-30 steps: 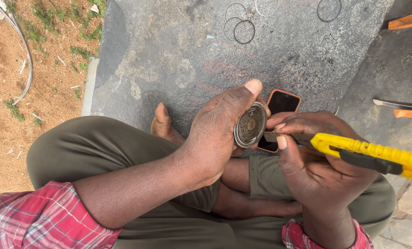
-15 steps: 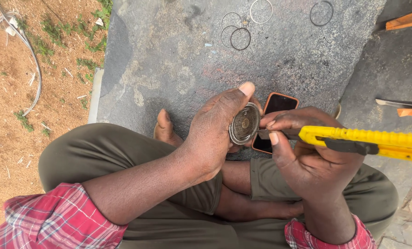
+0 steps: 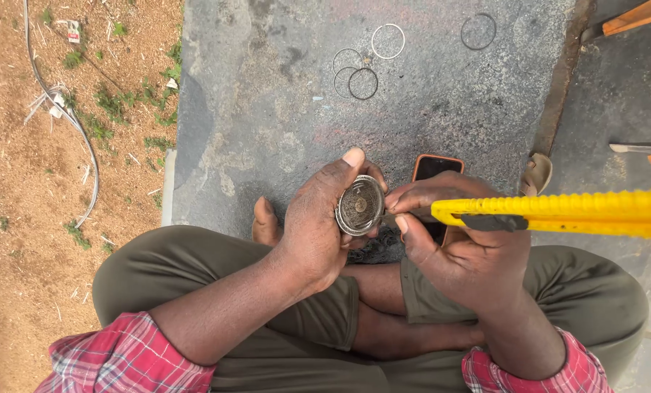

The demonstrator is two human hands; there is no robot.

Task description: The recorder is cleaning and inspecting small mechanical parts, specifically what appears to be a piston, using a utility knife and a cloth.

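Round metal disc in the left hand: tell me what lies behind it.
Behind the round metal disc lie the left hand's palm and fingers. Lower down, crossed legs in olive trousers; the disc's back face is hidden.

My left hand holds the round metal mesh strainer just left of my right hand w/ the yellow plastic utility knife. Orange-cased phone lies behind, thin wire rings further back on the grey stone slab.
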